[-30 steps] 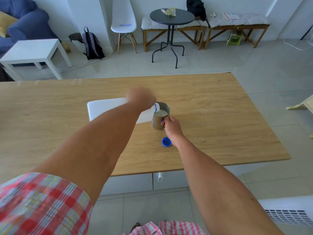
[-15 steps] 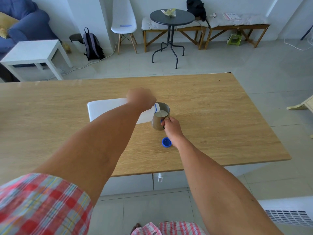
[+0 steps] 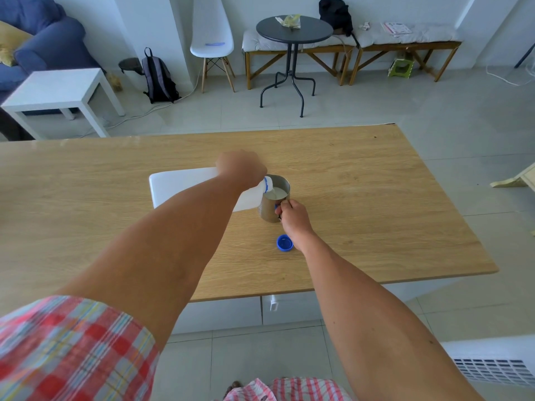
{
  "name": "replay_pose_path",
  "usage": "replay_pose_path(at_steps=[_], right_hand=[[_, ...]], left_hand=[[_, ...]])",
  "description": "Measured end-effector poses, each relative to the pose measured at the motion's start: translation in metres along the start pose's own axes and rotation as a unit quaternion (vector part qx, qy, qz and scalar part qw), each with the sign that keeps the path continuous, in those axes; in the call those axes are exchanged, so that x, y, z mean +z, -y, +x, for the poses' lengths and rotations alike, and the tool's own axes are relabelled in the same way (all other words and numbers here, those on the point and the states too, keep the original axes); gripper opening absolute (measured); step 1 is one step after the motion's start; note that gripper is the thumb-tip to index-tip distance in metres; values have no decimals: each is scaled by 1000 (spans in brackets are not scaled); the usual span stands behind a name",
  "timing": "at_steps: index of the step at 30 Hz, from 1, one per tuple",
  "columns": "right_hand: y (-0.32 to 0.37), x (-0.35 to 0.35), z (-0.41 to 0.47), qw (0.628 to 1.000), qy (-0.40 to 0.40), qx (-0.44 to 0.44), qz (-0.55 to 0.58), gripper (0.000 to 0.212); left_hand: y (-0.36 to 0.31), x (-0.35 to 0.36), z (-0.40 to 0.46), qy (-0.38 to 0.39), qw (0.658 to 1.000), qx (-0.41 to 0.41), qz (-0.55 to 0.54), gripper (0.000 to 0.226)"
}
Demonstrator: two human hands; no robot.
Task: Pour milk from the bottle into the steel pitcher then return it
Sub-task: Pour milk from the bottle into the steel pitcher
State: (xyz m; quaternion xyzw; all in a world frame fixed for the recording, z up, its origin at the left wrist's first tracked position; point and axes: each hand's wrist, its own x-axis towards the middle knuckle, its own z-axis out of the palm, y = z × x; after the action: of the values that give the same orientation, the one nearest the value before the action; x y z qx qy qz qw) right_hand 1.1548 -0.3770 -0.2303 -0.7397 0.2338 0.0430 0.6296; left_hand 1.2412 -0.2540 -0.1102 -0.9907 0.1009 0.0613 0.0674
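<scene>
A white plastic milk bottle [image 3: 176,186] lies almost level above the wooden table [image 3: 376,204], its open blue-ringed neck over the rim of the steel pitcher [image 3: 270,211]. My left hand [image 3: 241,167] grips the bottle near its neck. White milk runs from the mouth into the pitcher, which holds milk. My right hand [image 3: 292,217] is shut on the pitcher's handle at its near right side. My left forearm hides part of the bottle.
The bottle's blue cap [image 3: 285,243] lies open side up on the table, just near of the pitcher and beside my right wrist. Beyond the table stand a white side table [image 3: 55,94], a white chair [image 3: 211,33] and a round dark table [image 3: 293,28].
Hands, bottle and pitcher have stayed where they were. The milk in the pitcher looks slightly higher.
</scene>
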Motion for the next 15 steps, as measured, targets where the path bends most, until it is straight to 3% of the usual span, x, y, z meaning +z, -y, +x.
replay_pose_path(at_steps=[15], right_hand=[[-1,1,1,1000,3,-4,5,35]], left_hand=[[-1,-1,0,0,1000,4,8,32]])
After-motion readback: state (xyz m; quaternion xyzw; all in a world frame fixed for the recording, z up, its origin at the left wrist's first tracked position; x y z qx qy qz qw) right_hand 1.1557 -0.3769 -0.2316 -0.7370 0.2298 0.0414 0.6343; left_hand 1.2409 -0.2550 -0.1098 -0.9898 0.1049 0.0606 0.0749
